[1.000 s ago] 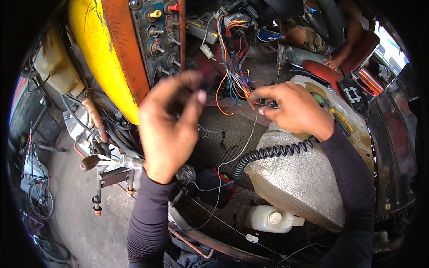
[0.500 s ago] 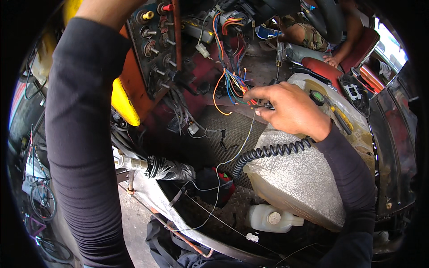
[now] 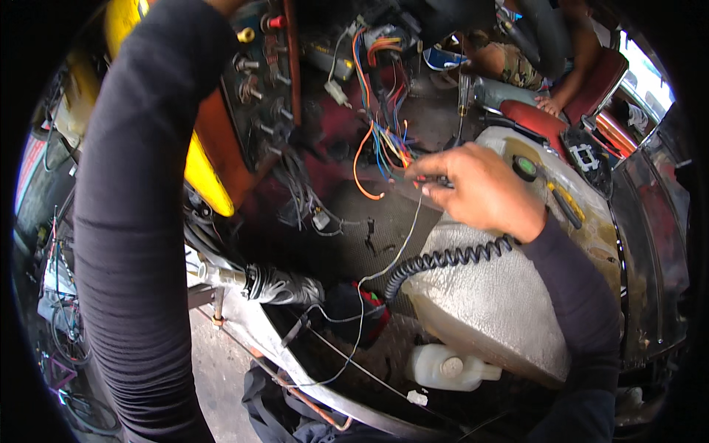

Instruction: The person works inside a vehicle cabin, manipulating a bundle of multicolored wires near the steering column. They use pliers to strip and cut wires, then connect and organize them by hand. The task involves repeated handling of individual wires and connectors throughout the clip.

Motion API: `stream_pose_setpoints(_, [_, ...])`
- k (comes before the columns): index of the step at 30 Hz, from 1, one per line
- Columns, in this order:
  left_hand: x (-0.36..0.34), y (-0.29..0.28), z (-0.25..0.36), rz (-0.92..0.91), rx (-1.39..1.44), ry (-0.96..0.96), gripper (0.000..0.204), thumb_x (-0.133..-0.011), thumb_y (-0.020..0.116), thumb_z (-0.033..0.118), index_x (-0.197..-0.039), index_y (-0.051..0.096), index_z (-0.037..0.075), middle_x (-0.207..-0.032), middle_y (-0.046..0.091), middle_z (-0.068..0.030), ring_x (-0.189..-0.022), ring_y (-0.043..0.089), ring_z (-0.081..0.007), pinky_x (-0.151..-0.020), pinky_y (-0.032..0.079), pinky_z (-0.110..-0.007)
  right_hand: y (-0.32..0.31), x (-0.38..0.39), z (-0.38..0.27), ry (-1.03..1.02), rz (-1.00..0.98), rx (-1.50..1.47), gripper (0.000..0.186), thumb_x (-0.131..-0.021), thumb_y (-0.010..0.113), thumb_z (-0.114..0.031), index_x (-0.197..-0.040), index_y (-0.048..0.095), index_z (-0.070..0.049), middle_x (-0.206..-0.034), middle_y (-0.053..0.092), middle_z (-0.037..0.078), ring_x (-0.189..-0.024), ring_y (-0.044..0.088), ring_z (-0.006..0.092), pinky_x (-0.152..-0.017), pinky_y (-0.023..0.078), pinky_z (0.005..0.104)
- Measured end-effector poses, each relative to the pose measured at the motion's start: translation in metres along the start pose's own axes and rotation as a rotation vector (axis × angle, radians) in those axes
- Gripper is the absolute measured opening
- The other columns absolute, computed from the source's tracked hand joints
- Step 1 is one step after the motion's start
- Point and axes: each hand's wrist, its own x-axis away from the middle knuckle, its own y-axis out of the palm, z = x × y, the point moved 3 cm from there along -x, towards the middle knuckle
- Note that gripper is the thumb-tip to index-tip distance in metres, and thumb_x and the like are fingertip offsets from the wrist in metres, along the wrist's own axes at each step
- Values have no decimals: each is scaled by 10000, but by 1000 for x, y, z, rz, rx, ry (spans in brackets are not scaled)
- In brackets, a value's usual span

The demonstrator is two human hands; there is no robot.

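Note:
My right hand point(image 3: 484, 190) is over the cabin floor, its thumb and fingers closed round a small dark, slim thing point(image 3: 443, 180) whose kind I cannot make out. At its fingertips is the lower end of a bundle of loose coloured wires point(image 3: 395, 144), orange, blue, green and yellow among them. A thin grey wire point(image 3: 402, 251) runs down from beside the fingertips. My left arm, in a dark sleeve point(image 3: 133, 221), reaches up past a panel of toggle switches point(image 3: 255, 77); that hand is beyond the top edge.
A silvery padded cover point(image 3: 487, 288) lies under my right forearm, with a coiled black cord point(image 3: 443, 260) and yellow-handled pliers point(image 3: 565, 203) on it. A whitish jug point(image 3: 450, 367) stands below. Another person's hand point(image 3: 548, 105) rests by a red seat point(image 3: 532, 118).
My left arm has shifted slightly, bringing its sleeve higher and across more of the switch panel. My right hand has moved only a little, staying at the wires; the view has shifted slightly.

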Motion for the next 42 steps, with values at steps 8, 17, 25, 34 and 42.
stream_pose_setpoints(8, [-11,-8,19,85,95,106,522,-854,764,45,-1358,629,38,-1104,727,-152,-977,719,-260,-904,564,-368,-6,7,-2,-20,25,71,276,-888,715,-140,-1155,786,-134,-931,770,182,-888,750,383,-835,597,493])
stream_pose_setpoints(17, [12,-7,15,-173,68,-81,145,-873,768,106,-974,767,1,-890,747,-191,-842,728,-295,-786,557,-383,-3,8,-3,-12,33,66,281,-892,717,-133,-1167,780,-132,-947,765,186,-914,745,380,-825,589,503])
stream_pose_setpoints(25, [33,-7,8,-163,261,-216,216,-874,762,15,-1089,766,2,-894,761,-137,-810,736,-169,-767,576,-339,-3,8,2,-5,26,14,263,-891,729,-139,-1145,789,-115,-1046,772,159,-951,740,368,-859,575,465])
stream_pose_setpoints(34, [31,-1,-2,-64,51,1,287,-820,798,-3,-1106,777,3,-1014,770,-211,-930,757,-297,-884,570,-362,-4,3,-7,46,-5,40,277,-908,737,-158,-1178,789,-128,-1130,774,126,-1060,716,345,-958,531,430])
stream_pose_setpoints(42, [28,3,18,-42,4,73,264,-826,753,2,-1089,777,-9,-987,763,-236,-958,752,-358,-897,569,-397,-6,7,-1,-2,35,10,264,-889,721,-127,-1143,788,-96,-1034,771,179,-979,738,371,-904,572,455])
